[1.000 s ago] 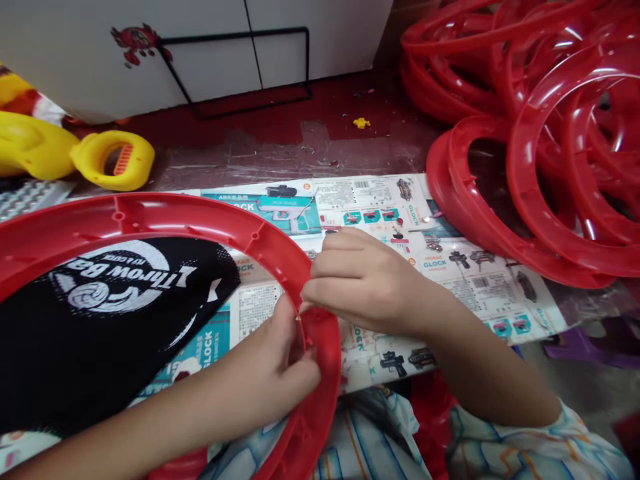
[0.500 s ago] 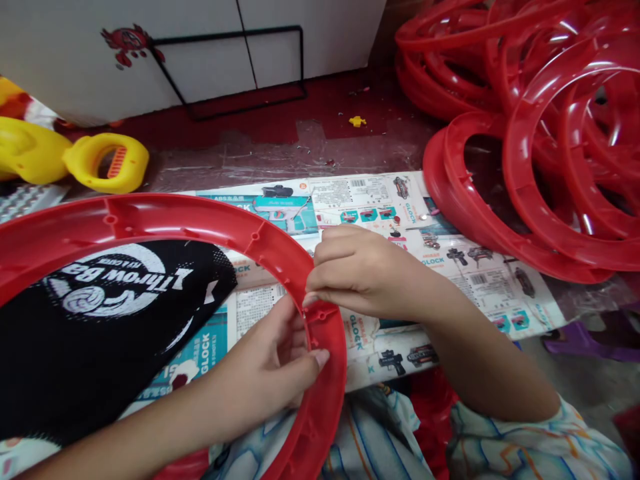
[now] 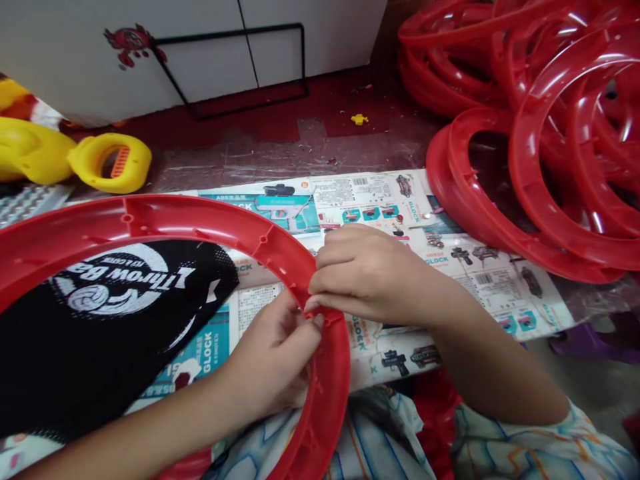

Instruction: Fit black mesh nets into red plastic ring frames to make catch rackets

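A large red plastic ring (image 3: 200, 220) lies with its ribbed, hollow side up, its left part out of view. My left hand (image 3: 280, 350) grips the ring's inner rim, thumb on top and fingers partly hidden beneath. Close by, my right hand (image 3: 367, 277) is closed in a pinch inside the ring's channel, its fingertips against the inner rim near the left thumb. Whatever those fingertips hold is too small or hidden to make out. Inside the ring is a black cloth panel (image 3: 115, 353) with white "Throw Ba" lettering, the rest of the word covered.
Several similar red rings (image 3: 540, 133) are heaped at the right. Yellow plastic parts (image 3: 113, 163) stand at the left. Printed cardboard (image 3: 370, 187) covers the near table. A black wire frame (image 3: 230, 33) leans on a white panel at the back, near a small yellow piece (image 3: 359, 119).
My left thumb has slid up the ring's rim toward my right fingertips. My right hand keeps its pinch at nearly the same spot. The whole view has shifted slightly.
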Motion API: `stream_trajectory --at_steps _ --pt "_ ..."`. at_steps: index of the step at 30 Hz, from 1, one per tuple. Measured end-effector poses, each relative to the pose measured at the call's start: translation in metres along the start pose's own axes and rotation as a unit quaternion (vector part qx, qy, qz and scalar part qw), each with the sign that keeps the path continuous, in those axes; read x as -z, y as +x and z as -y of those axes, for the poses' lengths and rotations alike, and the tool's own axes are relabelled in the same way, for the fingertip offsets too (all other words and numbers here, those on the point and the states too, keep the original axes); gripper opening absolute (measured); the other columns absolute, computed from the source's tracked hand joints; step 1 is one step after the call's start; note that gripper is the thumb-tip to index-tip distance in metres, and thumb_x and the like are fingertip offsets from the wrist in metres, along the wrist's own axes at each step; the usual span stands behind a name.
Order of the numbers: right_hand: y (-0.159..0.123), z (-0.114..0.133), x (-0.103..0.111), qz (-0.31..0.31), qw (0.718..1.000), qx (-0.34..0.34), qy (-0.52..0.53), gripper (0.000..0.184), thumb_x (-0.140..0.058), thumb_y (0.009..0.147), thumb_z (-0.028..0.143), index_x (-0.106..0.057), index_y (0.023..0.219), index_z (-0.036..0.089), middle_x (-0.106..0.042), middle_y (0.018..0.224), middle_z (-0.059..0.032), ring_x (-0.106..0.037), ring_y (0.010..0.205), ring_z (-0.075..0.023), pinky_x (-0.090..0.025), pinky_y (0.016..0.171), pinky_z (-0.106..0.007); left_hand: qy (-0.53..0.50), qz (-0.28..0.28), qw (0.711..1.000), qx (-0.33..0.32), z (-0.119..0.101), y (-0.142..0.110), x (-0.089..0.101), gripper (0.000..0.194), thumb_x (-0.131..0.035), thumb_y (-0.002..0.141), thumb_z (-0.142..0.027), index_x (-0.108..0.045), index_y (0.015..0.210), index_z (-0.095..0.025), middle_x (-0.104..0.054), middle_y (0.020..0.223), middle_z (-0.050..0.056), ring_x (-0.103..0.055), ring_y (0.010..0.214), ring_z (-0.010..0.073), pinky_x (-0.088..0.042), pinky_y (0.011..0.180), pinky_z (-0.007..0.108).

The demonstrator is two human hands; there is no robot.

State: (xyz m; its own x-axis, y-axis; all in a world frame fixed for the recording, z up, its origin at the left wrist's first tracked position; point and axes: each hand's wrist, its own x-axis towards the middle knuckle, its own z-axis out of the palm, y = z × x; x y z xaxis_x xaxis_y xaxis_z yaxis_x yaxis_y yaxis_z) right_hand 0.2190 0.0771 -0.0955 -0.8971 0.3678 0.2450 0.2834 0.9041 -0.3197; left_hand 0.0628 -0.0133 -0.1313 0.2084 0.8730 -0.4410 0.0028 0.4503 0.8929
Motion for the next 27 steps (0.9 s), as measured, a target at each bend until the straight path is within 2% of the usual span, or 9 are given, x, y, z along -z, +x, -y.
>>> stream_trajectory --at_steps 3,7,12,15,18,22,24,27 --pt "0.000 -0.001 -0.001 -0.005 0.999 -0.011 -0.044 0.030 -0.053 0.094 0.031 -0.065 0.071 0.015 -0.057 0.071 -0.0018 -0.043 0.068 -0.0138 -0.029 0.065 -0.029 0.012 0.017 1.000 0.012 0.002 0.001 0.005 0.015 -0.055 0.084 -0.035 -0.054 0.085 -0.020 -0.058 0.070 -0.003 -0.052 0.061 0.0130 -0.044 0.056 0.023" --pt "-0.001 -0.001 -0.003 -0.024 0.997 -0.026 -0.062 0.034 -0.047 0.097 0.033 -0.065 0.074 0.016 -0.058 0.076 -0.0033 -0.045 0.072 -0.0153 -0.030 0.068 -0.030 0.050 0.054 0.997 0.034 0.003 0.000 0.017 0.013 -0.054 0.086 -0.034 -0.054 0.088 -0.020 -0.061 0.075 -0.001 -0.058 0.066 0.0156 -0.047 0.059 0.025" --pt "-0.001 0.004 -0.006 -0.055 0.998 0.001 -0.024 0.029 -0.041 0.096 0.017 -0.065 0.081 0.015 -0.060 0.080 -0.0042 -0.047 0.077 -0.0150 -0.035 0.072 -0.029 0.074 0.124 0.989 0.043 0.004 -0.004 0.025 0.012 -0.052 0.086 -0.030 -0.056 0.092 -0.021 -0.064 0.082 0.001 -0.061 0.074 0.0187 -0.050 0.065 0.027" --pt "0.000 0.006 -0.008 -0.081 0.996 0.026 -0.003 0.029 -0.038 0.096 0.011 -0.064 0.084 0.015 -0.059 0.083 -0.0040 -0.045 0.077 -0.0140 -0.037 0.074 -0.028 0.106 0.133 0.985 0.029 0.005 -0.006 0.025 0.013 -0.051 0.086 -0.030 -0.057 0.093 -0.021 -0.064 0.082 0.002 -0.060 0.076 0.0200 -0.049 0.065 0.028" --pt "0.001 0.006 -0.011 -0.080 0.996 0.038 -0.003 0.028 -0.037 0.097 0.012 -0.063 0.087 0.014 -0.058 0.086 -0.0046 -0.044 0.078 -0.0141 -0.038 0.075 -0.028 0.108 0.148 0.983 0.027 0.008 -0.007 0.023 0.010 -0.049 0.087 -0.027 -0.056 0.089 -0.021 -0.063 0.079 0.001 -0.059 0.072 0.0184 -0.048 0.062 0.026" --pt "0.002 0.004 -0.014 -0.071 0.997 0.029 0.006 0.028 -0.039 0.096 0.011 -0.064 0.083 0.014 -0.059 0.085 -0.0044 -0.044 0.078 -0.0145 -0.038 0.075 -0.028 0.100 0.146 0.984 0.028 0.013 -0.006 0.021 0.011 -0.050 0.088 -0.029 -0.055 0.092 -0.021 -0.062 0.078 -0.001 -0.056 0.067 0.0162 -0.046 0.060 0.025" --pt "0.002 0.002 -0.015 -0.055 0.998 0.017 0.008 0.027 -0.041 0.094 0.010 -0.065 0.082 0.014 -0.060 0.083 -0.0045 -0.044 0.077 -0.0149 -0.037 0.074 -0.028 0.091 0.140 0.985 0.032 0.012 -0.006 0.019 0.014 -0.052 0.088 -0.032 -0.056 0.094 -0.020 -0.064 0.081 0.001 -0.057 0.071 0.0174 -0.047 0.064 0.027" --pt "0.003 -0.001 -0.015 -0.028 1.000 0.006 0.008 0.024 -0.045 0.092 0.011 -0.066 0.081 0.013 -0.060 0.082 -0.0045 -0.043 0.075 -0.0150 -0.037 0.074 -0.028 0.049 0.090 0.994 0.035 0.006 -0.006 0.012 0.015 -0.057 0.085 -0.032 -0.060 0.091 -0.019 -0.066 0.082 0.003 -0.062 0.076 0.0200 -0.051 0.069 0.031"
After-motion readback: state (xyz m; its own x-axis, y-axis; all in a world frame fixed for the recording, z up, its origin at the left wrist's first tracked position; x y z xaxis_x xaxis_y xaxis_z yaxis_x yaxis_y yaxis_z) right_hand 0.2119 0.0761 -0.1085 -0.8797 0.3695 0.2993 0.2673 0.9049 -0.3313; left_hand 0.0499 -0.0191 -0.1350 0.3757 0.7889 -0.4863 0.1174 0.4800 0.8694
